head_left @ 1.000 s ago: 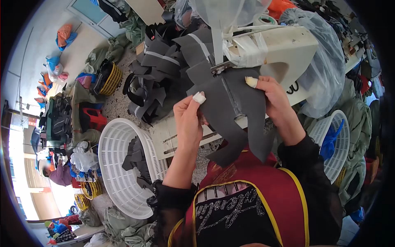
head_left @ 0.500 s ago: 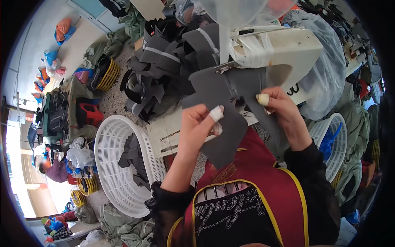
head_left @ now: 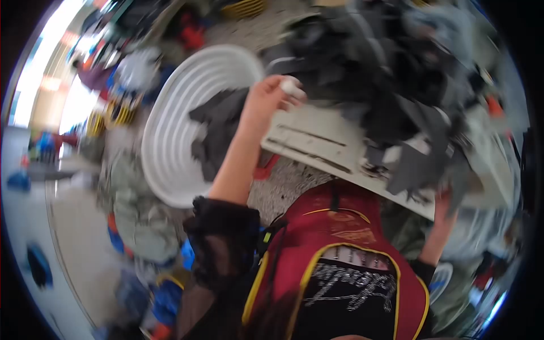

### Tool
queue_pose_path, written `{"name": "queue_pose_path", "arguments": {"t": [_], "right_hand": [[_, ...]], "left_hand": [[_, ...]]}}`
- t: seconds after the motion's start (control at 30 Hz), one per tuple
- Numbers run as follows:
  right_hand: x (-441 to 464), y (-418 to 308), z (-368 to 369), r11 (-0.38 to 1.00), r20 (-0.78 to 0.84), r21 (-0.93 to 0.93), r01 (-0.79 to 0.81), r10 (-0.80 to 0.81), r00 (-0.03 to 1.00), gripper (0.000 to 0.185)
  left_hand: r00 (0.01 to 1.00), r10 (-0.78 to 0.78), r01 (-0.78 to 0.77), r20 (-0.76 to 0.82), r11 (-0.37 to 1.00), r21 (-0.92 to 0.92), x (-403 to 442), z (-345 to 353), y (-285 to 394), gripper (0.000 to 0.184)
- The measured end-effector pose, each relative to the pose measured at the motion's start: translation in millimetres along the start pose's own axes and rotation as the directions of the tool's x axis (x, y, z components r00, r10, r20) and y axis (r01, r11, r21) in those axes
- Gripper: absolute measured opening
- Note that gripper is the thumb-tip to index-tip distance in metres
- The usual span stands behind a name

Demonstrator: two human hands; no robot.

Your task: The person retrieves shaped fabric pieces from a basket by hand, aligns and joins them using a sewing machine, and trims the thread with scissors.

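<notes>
The whole view is smeared by motion. My left hand point(head_left: 273, 97), with white wrapping on its thumb, is raised at the left end of the pale machine table point(head_left: 317, 133), near the basket's rim; its fingers are bent together, and what they hold, if anything, cannot be made out. My right hand point(head_left: 443, 205) is low at the table's right front edge, its fingers mostly hidden behind dark grey fabric point(head_left: 419, 164). Whether it grips that fabric is unclear. Dark cut pieces point(head_left: 334, 62) are heaped at the table's back.
A white slatted basket point(head_left: 164, 136) with grey pieces point(head_left: 221, 133) inside stands left of the table. Greenish sacks point(head_left: 139, 209) lie beyond it. Another person point(head_left: 93, 76) is at the far upper left. A second white basket point(head_left: 441, 280) is at lower right.
The view has swung left, so the basket and table appear shifted. My hands have moved far apart; my left hand has let go of the grey piece, which hung between both hands before.
</notes>
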State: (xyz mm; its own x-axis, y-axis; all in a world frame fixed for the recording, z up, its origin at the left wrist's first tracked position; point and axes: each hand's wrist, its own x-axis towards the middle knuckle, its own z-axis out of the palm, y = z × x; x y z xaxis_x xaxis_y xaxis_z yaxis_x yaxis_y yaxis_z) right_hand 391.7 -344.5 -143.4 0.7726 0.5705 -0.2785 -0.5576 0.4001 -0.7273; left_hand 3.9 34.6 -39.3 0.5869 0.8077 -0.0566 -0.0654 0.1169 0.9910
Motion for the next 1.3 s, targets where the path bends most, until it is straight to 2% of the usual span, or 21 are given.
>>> {"name": "queue_pose_path", "arguments": {"t": [0.03,0.07,0.1,0.13,0.17,0.2,0.23,0.37,0.47,0.57,0.6,0.7,0.77,0.8,0.9,1.03,1.07,1.17,1.2,1.27,1.3], "right_hand": [[14.4,2.6,-58.5,0.998,0.274,-0.042,-0.047,0.056,0.960,0.043],[2.5,13.7,-44.1,0.934,0.070,-0.357,0.025,0.000,0.998,0.046],[-10.5,17.6,-26.2,0.762,-0.095,-0.646,0.051,-0.147,0.985,0.048],[4.2,22.9,-27.0,0.496,0.099,-0.841,0.214,-0.248,0.964,0.047],[20.7,28.6,-28.3,0.173,0.317,-0.913,0.369,-0.266,0.910,0.045],[36.9,34.4,-29.0,-0.165,0.520,-0.854,0.493,-0.270,0.811,0.044],[55.2,38.5,-28.3,-0.291,0.577,-0.812,0.506,-0.270,0.771,0.044],[107.6,45.7,4.2,-0.301,0.523,-0.845,0.443,-0.287,0.802,0.044],[136.4,47.8,27.4,-0.290,0.517,-0.850,0.441,-0.289,0.806,0.044],[161.5,48.9,42.5,-0.277,0.516,-0.852,0.445,-0.296,0.804,0.044],[168.1,47.1,46.4,-0.277,0.520,-0.850,0.449,-0.298,0.800,0.044],[183.5,48.3,52.2,-0.250,0.515,-0.856,0.454,-0.316,0.797,0.044],[188.7,47.5,53.4,-0.234,0.513,-0.858,0.457,-0.325,0.795,0.044],[189.1,46.4,52.2,-0.222,0.509,-0.861,0.458,-0.328,0.796,0.044],[177.6,35.1,38.6,-0.206,0.493,-0.870,0.448,-0.328,0.806,0.044],[135.1,17.7,10.5,-0.189,0.447,-0.894,0.406,-0.325,0.833,0.044],[125.4,12.5,6.3,-0.185,0.441,-0.897,0.401,-0.332,0.834,0.045],[102.5,1.8,-0.6,-0.194,0.426,-0.904,0.381,-0.350,0.834,0.045],[91.2,5.2,3.4,-0.207,0.423,-0.905,0.371,-0.356,0.833,0.045],[22.2,21.9,38.5,-0.331,0.332,-0.918,0.218,-0.343,0.879,0.043],[-4.6,27.5,43.1,-0.446,0.340,-0.877,0.178,-0.315,0.886,0.041]], "left_hand": [[0.965,-0.027,0.028,-0.261,1.000,-0.001,-6.4,-51.5,-16.7,0.019],[0.879,-0.058,0.009,-0.474,0.994,-0.105,-14.2,-108.5,-39.2,0.019],[0.759,-0.079,0.023,-0.646,0.995,-0.094,-24.2,-171.4,-71.3,0.017],[0.725,0.015,-0.058,-0.689,0.997,-0.040,-46.0,-234.7,-110.8,0.015],[0.604,0.020,-0.066,-0.796,0.997,-0.025,-69.6,-254.7,-117.2,0.004],[0.438,-0.036,0.181,-0.898,0.982,0.050,-83.5,-304.3,-152.2,0.006],[0.391,-0.078,0.316,-0.917,0.947,0.054,-93.3,-335.8,-195.9,0.009],[0.137,-0.202,0.772,-0.970,0.635,-0.024,-136.7,-361.3,-259.0,0.023],[0.267,-0.166,0.913,-0.949,0.360,0.194,-131.2,-329.1,-232.3,0.029],[0.499,-0.055,0.856,-0.865,0.189,0.482,-107.9,-310.8,-208.0,0.038],[0.494,-0.127,0.869,-0.860,0.119,0.481,-89.0,-307.2,-201.2,0.047],[0.751,0.034,0.660,-0.659,-0.054,0.749,-40.2,-303.3,-204.3,0.059],[0.873,0.186,0.485,-0.451,-0.237,0.842,-10.4,-294.0,-205.6,0.089],[0.893,0.089,0.450,-0.442,-0.251,0.857,4.1,-288.9,-203.0,0.101],[0.845,-0.057,0.531,-0.532,-0.034,0.847,40.0,-270.6,-211.1,0.104],[0.844,0.010,0.537,-0.537,-0.062,0.842,63.8,-273.8,-250.3,0.095],[0.880,0.124,0.471,-0.459,-0.093,0.877,63.6,-280.9,-261.9,0.084],[0.912,0.018,0.409,-0.410,-0.105,0.906,63.2,-302.1,-264.4,0.074],[0.901,0.114,0.426,-0.420,-0.042,0.904,58.3,-299.2,-248.3,0.067],[0.813,0.236,0.518,-0.533,0.124,0.846,50.5,-305.1,-216.4,0.060],[0.757,0.283,0.549,-0.589,0.212,0.808,43.7,-311.1,-202.7,0.057]]}}
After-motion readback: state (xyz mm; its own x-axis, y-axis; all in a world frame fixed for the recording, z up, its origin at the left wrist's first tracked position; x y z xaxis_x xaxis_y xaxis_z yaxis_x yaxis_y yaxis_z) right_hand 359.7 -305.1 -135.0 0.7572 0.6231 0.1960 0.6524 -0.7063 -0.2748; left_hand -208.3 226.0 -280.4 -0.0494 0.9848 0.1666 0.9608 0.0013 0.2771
